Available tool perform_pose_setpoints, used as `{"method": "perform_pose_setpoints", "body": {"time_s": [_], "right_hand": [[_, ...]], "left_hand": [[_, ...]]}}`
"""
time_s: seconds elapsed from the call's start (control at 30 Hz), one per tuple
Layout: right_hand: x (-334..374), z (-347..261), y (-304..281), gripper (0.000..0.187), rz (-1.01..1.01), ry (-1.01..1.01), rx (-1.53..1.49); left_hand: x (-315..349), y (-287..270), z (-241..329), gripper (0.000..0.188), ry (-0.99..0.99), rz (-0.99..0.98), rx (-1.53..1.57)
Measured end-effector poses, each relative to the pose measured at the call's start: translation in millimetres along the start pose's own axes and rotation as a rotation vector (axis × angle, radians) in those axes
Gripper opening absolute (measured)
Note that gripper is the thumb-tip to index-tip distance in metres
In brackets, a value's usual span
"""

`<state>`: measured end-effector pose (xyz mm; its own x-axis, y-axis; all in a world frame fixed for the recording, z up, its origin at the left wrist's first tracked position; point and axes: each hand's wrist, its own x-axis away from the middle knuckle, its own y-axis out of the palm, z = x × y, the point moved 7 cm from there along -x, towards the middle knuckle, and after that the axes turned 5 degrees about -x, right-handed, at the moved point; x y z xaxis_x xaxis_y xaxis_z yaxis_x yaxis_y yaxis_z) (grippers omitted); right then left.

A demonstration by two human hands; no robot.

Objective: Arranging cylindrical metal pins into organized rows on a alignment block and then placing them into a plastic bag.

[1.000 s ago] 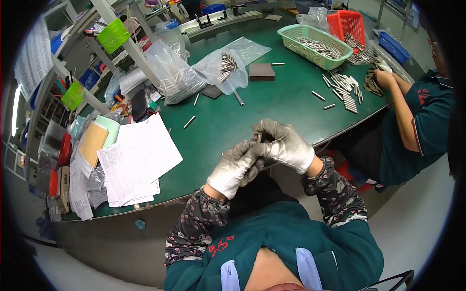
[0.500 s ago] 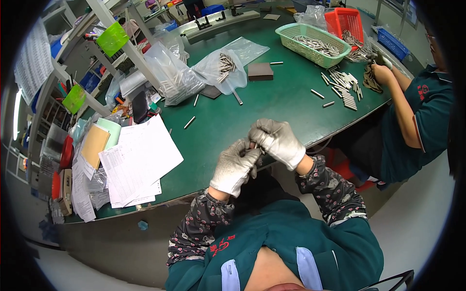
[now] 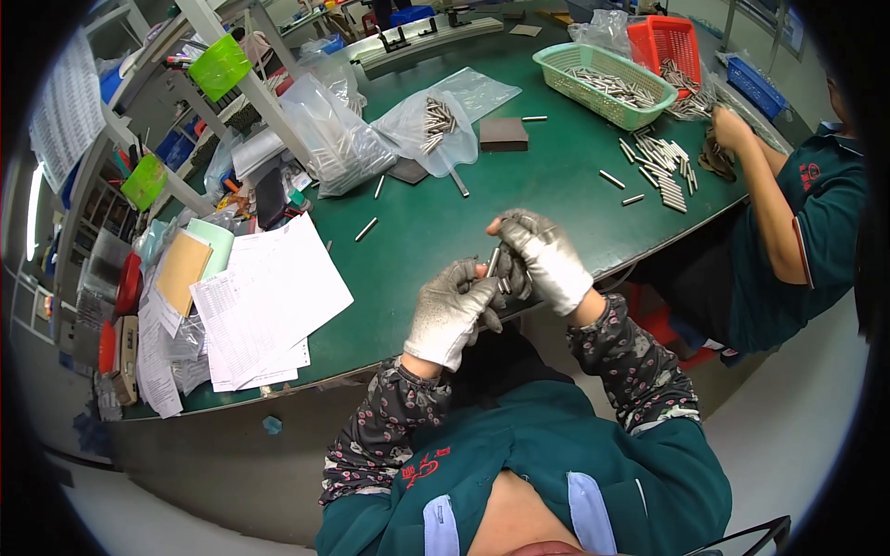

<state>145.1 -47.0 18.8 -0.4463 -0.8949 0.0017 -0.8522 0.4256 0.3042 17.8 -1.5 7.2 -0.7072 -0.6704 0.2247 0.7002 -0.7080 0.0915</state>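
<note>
- Grey and white gloves (image 3: pixel 433 335) covered both hands, with a bare fingertip showing on each, near the front edge of the green table (image 3: pixel 417 227).
- The left hand (image 3: pixel 451 308) appeared to pinch a shiny metal pin (image 3: pixel 492 261) between thumb and fingers; the pin stood steeply, leaning slightly, in the gap between the two hands.
- The right hand (image 3: pixel 549 261) was just beside it, fingers curled, its bare fingertip clear of the pin. Whether its darker, lower fingers gripped anything could not be told.
- Another bit of bright metal (image 3: pixel 503 286) showed below the pin, too small to name for certain.
- Judging by this hold, a light pinch near one end worked best: it left the shaft in plain sight and free to turn.
- Worn glove cloth could slip on smooth metal, so bare skin probably gave the surer feel, and keeping both hands close and low guarded against a drop.
- Loose pins (image 3: pixel 673 195) lay well apart on the right, below a pale green basket (image 3: pixel 593 99); one single pin (image 3: pixel 366 229) lay nearer, beside the papers (image 3: pixel 269 292), and was best kept away from the sleeves.
</note>
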Motion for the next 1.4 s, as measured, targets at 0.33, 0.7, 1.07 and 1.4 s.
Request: {"method": "perform_pose_setpoints", "body": {"time_s": [0.33,0.7,1.07,1.4], "right_hand": [[-4.3,-0.5,7.2,0.025,-0.049,-0.047,0.367],[4.7,-3.0,3.8,0.029,-0.158,0.100,0.131],[12.2,-7.7,13.3,0.031,-0.089,0.023,0.259],[12.4,-6.5,17.2,0.030,-0.158,-0.187,0.513]], "left_hand": [[-2.7,-2.9,-0.8,0.021,0.038,0.037,-0.112],[0.2,0.3,-4.7,0.024,-0.003,-0.148,0.176],[-5.0,10.0,-10.6,0.016,0.121,-0.230,0.138],[0.3,1.3,-16.5,0.021,0.024,-0.222,-0.079]]}}
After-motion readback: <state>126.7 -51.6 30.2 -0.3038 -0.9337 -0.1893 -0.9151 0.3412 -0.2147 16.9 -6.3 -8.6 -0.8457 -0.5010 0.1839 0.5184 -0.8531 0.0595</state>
